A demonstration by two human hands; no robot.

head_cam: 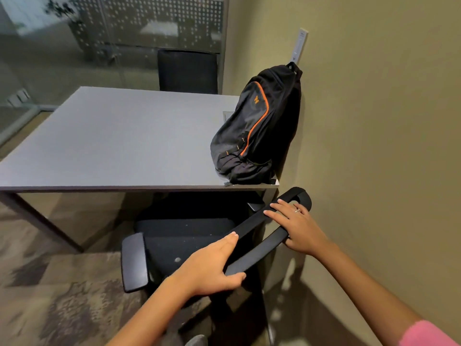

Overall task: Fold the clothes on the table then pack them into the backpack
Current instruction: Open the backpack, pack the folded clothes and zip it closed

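Note:
A black backpack (257, 126) with orange piping stands upright at the right end of the grey table (112, 141), leaning on the wall; its zips look closed. No clothes show on the tabletop. Below the table's near edge a black office chair (184, 245) is turned with its back towards me. My left hand (212, 265) grips the top rim of the chair back, thumb underneath. My right hand (296, 226) grips the same rim further right, fingers laid over the top and thumb under it.
A beige wall (374, 146) runs close along the right side. A second dark chair (187, 71) stands behind the table's far edge. A glass partition (74, 46) closes the back and left. Patterned carpet covers the floor at lower left.

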